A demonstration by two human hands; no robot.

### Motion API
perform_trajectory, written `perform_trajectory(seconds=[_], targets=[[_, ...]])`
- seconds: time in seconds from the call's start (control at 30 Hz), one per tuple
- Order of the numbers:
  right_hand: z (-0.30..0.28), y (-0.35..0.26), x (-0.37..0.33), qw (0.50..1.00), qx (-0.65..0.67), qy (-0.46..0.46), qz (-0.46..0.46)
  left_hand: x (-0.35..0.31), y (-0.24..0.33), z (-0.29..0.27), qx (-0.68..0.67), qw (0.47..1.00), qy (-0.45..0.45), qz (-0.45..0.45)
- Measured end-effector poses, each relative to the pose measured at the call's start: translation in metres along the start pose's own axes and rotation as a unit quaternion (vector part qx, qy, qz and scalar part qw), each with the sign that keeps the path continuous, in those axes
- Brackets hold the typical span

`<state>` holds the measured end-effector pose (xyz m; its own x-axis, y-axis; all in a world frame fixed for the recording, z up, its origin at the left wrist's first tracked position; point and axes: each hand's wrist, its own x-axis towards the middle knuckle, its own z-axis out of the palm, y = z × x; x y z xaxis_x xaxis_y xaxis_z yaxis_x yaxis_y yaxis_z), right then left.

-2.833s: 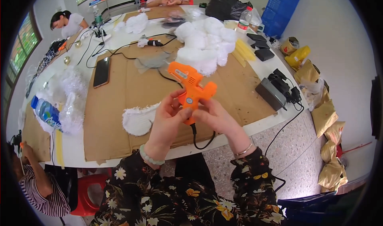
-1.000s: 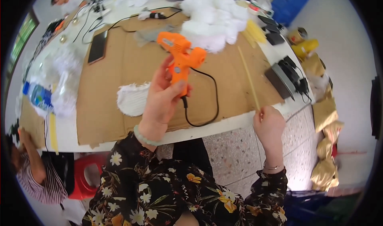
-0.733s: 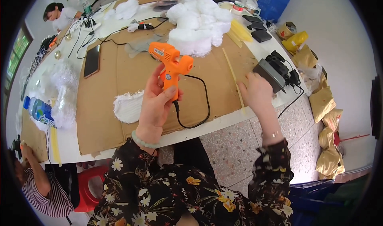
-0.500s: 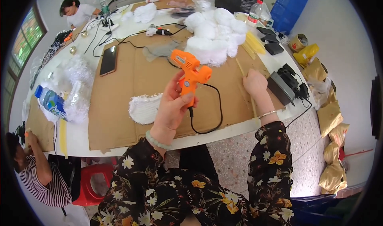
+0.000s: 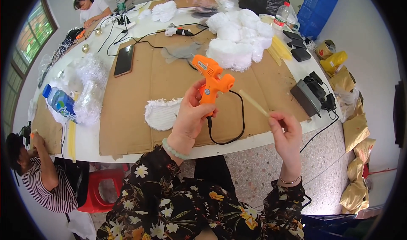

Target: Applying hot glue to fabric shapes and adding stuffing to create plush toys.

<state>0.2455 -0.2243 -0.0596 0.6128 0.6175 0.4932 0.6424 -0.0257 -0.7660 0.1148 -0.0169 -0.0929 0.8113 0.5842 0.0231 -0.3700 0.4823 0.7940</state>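
Note:
My left hand [image 5: 194,116] is wrapped round the handle of an orange glue gun [image 5: 210,81], held above the cardboard with its black cord looping down. To the right, my right hand [image 5: 288,134] pinches one end of a pale yellow glue stick [image 5: 253,102]. The stick's free end points up and left toward the back of the gun, apart from it. Beside my left hand, a white fluffy fabric piece [image 5: 162,114] lies on the cardboard sheet [image 5: 131,127].
A pile of white fluffy pieces [image 5: 235,38] and more glue sticks [image 5: 280,49] lie at the back. A phone [image 5: 124,60], a second glue gun [image 5: 178,31] and a blue-capped bottle [image 5: 59,101] are around the cardboard. A grey box [image 5: 305,98] with plugs stands right. Other people sit around the table.
My right hand has lifted the glue stick off the cardboard and drawn it nearer to me. The glue gun stays in my left hand; the whole view has shifted slightly.

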Motion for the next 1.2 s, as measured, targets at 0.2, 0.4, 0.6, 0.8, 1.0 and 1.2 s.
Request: perform_trajectory(seconds=[0.2,0.4,0.6,0.8,1.0,1.2], targets=[[0.014,0.002,0.002,0.999,-0.013,0.003,-0.030,0.001,-0.001,0.001,0.005,1.000,0.006,0.000],[0.018,0.005,0.002,0.998,-0.051,0.008,-0.047,-0.001,0.000,0.000,0.008,1.000,-0.003,0.007],[0.015,-0.009,-0.003,0.970,-0.208,0.042,-0.122,-0.006,0.000,0.002,0.047,0.998,-0.017,0.043],[0.011,-0.028,-0.010,0.924,-0.307,0.085,-0.211,-0.009,0.000,0.010,0.098,0.992,-0.025,0.080],[-0.006,-0.026,-0.004,0.993,0.008,-0.070,0.097,-0.011,0.000,0.007,0.113,0.988,-0.068,0.085],[0.001,-0.012,-0.001,0.993,-0.108,-0.026,-0.040,-0.011,-0.001,0.006,0.164,0.980,-0.090,0.073]])
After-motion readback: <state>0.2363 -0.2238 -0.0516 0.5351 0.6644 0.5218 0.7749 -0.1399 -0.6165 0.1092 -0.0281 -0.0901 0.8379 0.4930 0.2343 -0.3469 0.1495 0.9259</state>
